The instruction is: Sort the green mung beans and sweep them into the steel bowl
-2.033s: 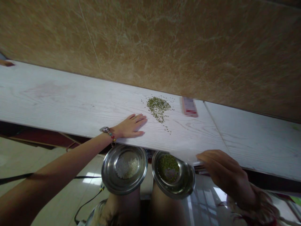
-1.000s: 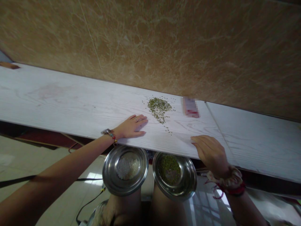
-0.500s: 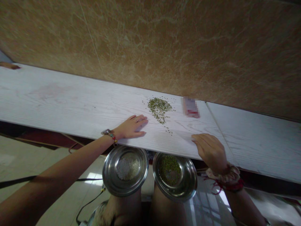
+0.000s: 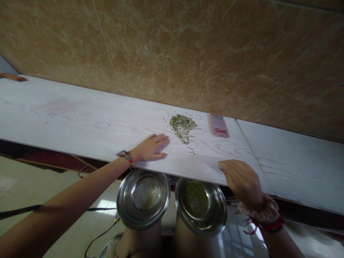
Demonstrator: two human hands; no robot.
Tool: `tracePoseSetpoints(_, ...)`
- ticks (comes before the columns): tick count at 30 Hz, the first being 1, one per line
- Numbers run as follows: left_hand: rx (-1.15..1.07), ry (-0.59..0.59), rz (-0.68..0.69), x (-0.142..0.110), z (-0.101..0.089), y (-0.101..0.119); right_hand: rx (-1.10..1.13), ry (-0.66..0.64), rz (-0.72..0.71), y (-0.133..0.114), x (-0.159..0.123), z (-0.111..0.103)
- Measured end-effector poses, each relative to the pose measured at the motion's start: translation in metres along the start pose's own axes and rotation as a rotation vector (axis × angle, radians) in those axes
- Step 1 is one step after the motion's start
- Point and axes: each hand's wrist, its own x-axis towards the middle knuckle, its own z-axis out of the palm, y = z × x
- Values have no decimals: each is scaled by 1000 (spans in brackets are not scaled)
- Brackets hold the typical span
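Observation:
Small green beans, which look like mung beans, lie in a loose patch on a white wood-grain shelf, with a few strays around it. My left hand rests flat on the shelf, fingers spread, just left of the beans and apart from them. To the right of the patch, my right hand is low over the shelf's front edge with its fingers pressed together. Whatever may be between those fingertips is hidden. Two metal bowls sit on my knees: the left bowl holds whitish grains, the right bowl green beans.
Behind the shelf rises a brown marbled wall. A blurred-out flat object lies against it, right of the beans. At the far left end is a brown wooden piece. A black cable runs below on the tiled floor.
My right hand has shifted slightly toward me and the shelf's front edge. The whole view has tipped a little. My left hand stays flat, and the bean patch looks the same.

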Motion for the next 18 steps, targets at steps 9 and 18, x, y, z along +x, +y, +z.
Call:
tracePoseSetpoints(9,0,-14,-2,0,0,0,-8,8,18,1,-1,0)
tracePoseSetpoints(18,-5,-15,-5,1,-1,1,-85,-9,14,9,-5,5)
